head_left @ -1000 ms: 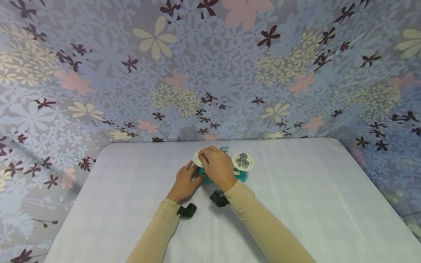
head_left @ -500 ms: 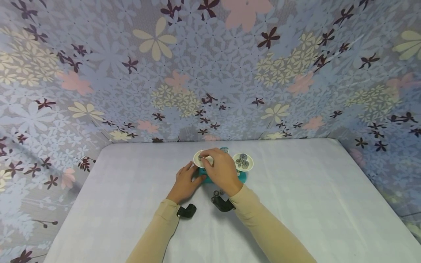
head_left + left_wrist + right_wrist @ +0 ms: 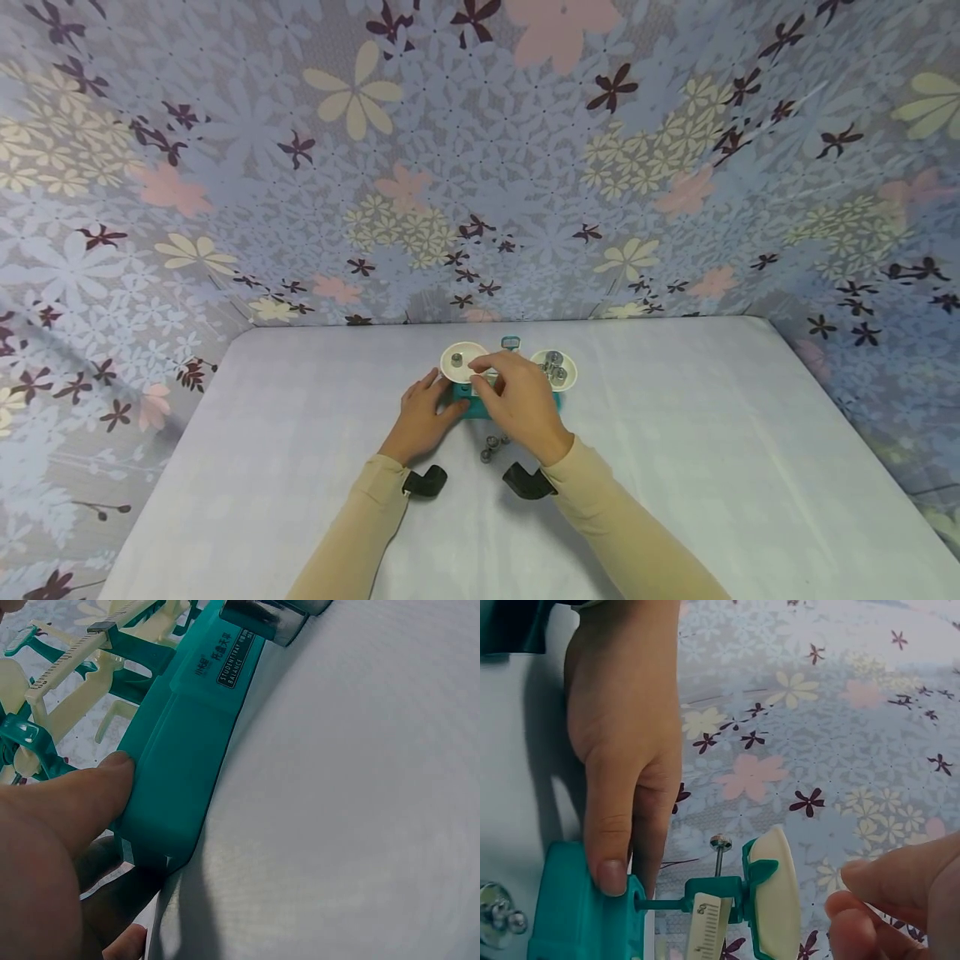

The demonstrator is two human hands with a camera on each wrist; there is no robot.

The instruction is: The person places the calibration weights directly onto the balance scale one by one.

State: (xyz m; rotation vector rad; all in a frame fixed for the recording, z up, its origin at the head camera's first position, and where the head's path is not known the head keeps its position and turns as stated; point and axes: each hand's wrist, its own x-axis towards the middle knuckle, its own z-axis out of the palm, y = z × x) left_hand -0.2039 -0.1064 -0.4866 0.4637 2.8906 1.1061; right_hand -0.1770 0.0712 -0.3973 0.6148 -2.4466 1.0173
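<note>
My left hand (image 3: 423, 421) grips the near left end of a teal student balance (image 3: 176, 761), the thumb lying on its base and the fingers round the end. One metal weight (image 3: 457, 360) sits in the left white pan (image 3: 467, 376). Just right of that pan hovers my right hand (image 3: 527, 408), thumb and index finger bent and a little apart, with nothing visible between them. In the right wrist view, the right hand's fingertips (image 3: 855, 877) are beside a pan (image 3: 778, 900), not touching it. The right pan (image 3: 572, 375) holds several metal weights (image 3: 554, 358).
Several loose metal weights (image 3: 491, 442) stand on the pale tabletop (image 3: 300, 467) in front of the balance. Black wrist cameras (image 3: 426, 482) are strapped to both wrists. Floral fabric (image 3: 480, 167) rises behind the table and on both sides.
My right hand has let go of the weight in the left pan and drawn back toward the right and nearer to me. The left hand has stayed at the balance base.
</note>
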